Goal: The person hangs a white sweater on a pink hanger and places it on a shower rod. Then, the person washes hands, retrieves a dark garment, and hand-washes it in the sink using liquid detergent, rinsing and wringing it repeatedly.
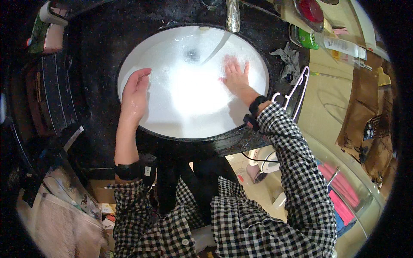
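A white oval washbasin (pixel 158 106) set in a black countertop (pixel 96 64) lies before me. Over its left rim is my left hand (pixel 136 90), wet, its fingers loosely bent and nothing in them. My right hand (pixel 237 75) spreads its fingers against or just above the basin's right inner wall; contact cannot be told for certain. The fingertips there are blurred. At the back hangs a metal faucet (pixel 233 19). Below it the dark drain (pixel 193 55) shows, partly washed out by a bright glare in the bowl.
Right of the basin lie a crumpled grey cloth (pixel 288 63) and a pale plastic hanger (pixel 300 90). Several bottles, one a white bottle (pixel 343 45), stand at the upper right. A boxed item (pixel 53 37) is at the upper left. Below the counter edge is a white-and-mauve appliance (pixel 266 163).
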A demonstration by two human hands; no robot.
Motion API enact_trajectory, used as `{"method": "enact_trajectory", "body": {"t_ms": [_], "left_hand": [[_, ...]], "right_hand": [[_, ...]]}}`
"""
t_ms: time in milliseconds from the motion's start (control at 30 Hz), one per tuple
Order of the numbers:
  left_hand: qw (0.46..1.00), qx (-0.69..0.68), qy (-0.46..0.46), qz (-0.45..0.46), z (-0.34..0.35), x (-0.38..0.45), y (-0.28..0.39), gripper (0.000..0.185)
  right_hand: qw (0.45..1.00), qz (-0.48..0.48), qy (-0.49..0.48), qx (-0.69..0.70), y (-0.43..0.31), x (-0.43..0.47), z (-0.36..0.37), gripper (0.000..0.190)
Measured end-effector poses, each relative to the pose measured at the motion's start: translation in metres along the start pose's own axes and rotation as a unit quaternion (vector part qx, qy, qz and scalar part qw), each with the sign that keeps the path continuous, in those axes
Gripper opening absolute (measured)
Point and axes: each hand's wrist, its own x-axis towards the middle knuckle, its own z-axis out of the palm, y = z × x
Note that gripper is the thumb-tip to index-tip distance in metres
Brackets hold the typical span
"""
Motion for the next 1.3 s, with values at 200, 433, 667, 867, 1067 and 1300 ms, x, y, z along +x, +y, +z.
{"method": "enact_trajectory", "body": {"t_ms": [200, 433, 667, 867, 1067, 1300], "left_hand": [[0.999, -0.011, -0.005, 0.037, 0.019, 0.007, -0.001, 0.031], [0.999, 0.033, -0.032, 0.02, 0.029, 0.017, -0.017, 0.031], [0.957, 0.285, -0.045, 0.041, 0.002, 0.025, -0.046, 0.033], [0.977, 0.211, -0.028, 0.027, -0.013, 0.016, -0.046, 0.034], [0.983, 0.178, -0.043, 0.009, -0.005, 0.012, -0.038, 0.035], [0.979, 0.198, -0.046, 0.028, -0.013, 0.011, -0.031, 0.039]], "right_hand": [[0.933, 0.022, -0.114, 0.342, -0.125, 0.011, -0.037, 0.086], [0.89, -0.277, -0.108, 0.346, -0.167, -0.051, -0.05, 0.08], [0.986, -0.163, -0.027, 0.034, 0.025, -0.032, -0.002, 0.092], [0.955, -0.009, -0.237, 0.177, -0.06, -0.085, 0.004, 0.094], [0.787, -0.409, -0.018, 0.461, -0.219, -0.051, -0.058, 0.066], [0.903, -0.248, -0.077, 0.341, -0.083, -0.051, -0.019, 0.072]]}}
